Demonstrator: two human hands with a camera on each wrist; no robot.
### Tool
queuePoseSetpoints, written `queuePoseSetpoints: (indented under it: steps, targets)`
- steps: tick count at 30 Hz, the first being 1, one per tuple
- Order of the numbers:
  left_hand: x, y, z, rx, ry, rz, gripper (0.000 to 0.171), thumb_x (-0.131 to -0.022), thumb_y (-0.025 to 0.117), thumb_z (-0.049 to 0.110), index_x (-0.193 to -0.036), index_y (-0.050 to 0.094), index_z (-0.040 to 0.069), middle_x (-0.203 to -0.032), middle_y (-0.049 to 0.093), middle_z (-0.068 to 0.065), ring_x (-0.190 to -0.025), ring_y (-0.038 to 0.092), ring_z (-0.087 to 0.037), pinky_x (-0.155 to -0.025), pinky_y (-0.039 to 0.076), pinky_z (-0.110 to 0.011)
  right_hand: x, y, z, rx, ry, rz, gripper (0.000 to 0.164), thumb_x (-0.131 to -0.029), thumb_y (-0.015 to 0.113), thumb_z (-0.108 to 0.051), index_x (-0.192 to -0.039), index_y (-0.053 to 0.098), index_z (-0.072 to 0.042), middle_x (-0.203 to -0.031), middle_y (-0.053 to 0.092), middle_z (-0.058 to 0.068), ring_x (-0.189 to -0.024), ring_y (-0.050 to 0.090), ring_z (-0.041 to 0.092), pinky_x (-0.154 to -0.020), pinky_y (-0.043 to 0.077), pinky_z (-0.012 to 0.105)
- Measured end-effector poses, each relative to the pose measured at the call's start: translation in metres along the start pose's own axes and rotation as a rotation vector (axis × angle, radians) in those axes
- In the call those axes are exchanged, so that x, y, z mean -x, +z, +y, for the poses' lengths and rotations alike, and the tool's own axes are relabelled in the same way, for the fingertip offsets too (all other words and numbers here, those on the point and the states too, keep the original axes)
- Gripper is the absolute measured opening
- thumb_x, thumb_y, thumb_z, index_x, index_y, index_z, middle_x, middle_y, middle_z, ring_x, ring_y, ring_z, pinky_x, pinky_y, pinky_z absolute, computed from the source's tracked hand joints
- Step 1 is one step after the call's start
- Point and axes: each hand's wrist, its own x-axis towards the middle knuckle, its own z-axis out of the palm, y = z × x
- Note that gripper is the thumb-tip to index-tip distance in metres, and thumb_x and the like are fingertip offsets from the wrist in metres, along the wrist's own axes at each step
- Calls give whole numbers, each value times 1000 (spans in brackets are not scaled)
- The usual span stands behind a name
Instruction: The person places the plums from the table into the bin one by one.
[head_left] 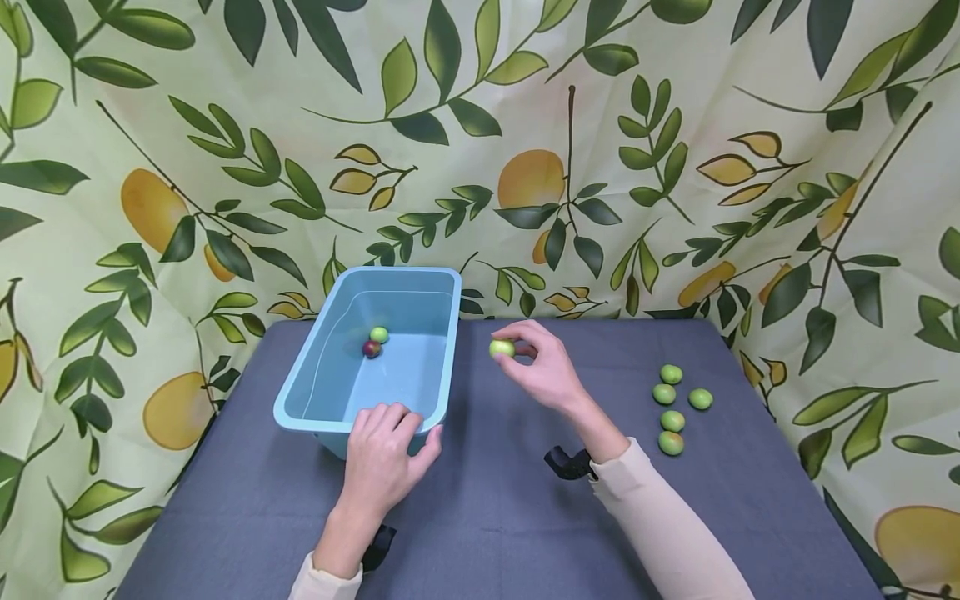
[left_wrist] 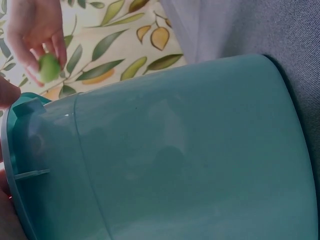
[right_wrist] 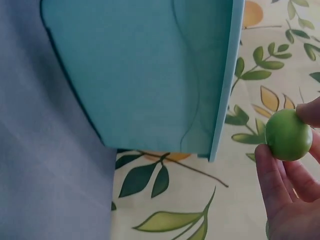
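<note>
My right hand (head_left: 543, 367) pinches a small round green plum (right_wrist: 288, 135) between thumb and fingertips, raised above the table to the right of a blue plastic basin (head_left: 453, 333). In the left wrist view the same plum (left_wrist: 49, 68) shows beyond the basin's rim. With fingers hooked over the near rim and the thumb at its right corner, my left hand (head_left: 384, 458) grips the basin. Inside the basin lie a green plum (head_left: 379, 335) and a dark red plum (head_left: 371, 348), close together toward the left wall.
Several more green plums (head_left: 672, 421), some tinged red, lie loose on the right side of the table. A dark grey cloth (head_left: 495, 517) covers the tabletop. Behind it hangs a leaf-and-fruit patterned curtain (head_left: 465, 183), close to the basin's far end.
</note>
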Motion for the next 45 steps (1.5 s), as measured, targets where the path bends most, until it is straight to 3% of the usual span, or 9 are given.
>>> queuePoseSetpoints:
  steps: [7, 14, 23, 35, 45]
  targets:
    - [-1, -1, 1, -1, 3, -2, 34, -94, 55, 36, -78, 69, 9, -74, 58, -3, -63, 52, -24, -61, 41, -41, -4, 12, -7, -57, -15, 2, 27, -89, 75, -5, -115, 73, -1, -118, 64, 14, -107, 62, 27, -97, 52, 43]
    - [-2, -2, 1, -5, 11, 4, 31, -91, 58, 34, -78, 70, 9, -74, 59, -3, -63, 53, -24, -60, 41, -40, -10, 27, -15, -46, -42, -6, 25, -89, 75, -6, -114, 73, -4, -116, 65, 9, -106, 62, 22, -96, 53, 39]
    - [-1, -1, 1, -11, -5, -19, 37, -95, 53, 39, -77, 69, 11, -74, 58, -2, -63, 52, -24, -61, 41, -40, -19, 47, -23, -57, -87, -25, 28, -88, 74, -6, -115, 72, 0, -117, 65, 10, -109, 62, 23, -94, 54, 40]
    - [-1, -1, 1, -9, 2, -10, 36, -95, 54, 37, -77, 68, 9, -74, 59, -3, -63, 53, -24, -60, 42, -41, -26, 72, -25, 9, -94, -82, 26, -89, 73, -9, -115, 73, -4, -114, 66, 8, -105, 64, 20, -91, 55, 33]
    - [-1, -1, 1, -14, -1, -17, 35, -94, 55, 37, -77, 69, 9, -74, 59, -4, -64, 54, -24, -61, 42, -41, -27, 81, -20, 42, -83, -110, 27, -89, 73, -10, -116, 72, -3, -115, 66, 9, -102, 67, 22, -92, 54, 30]
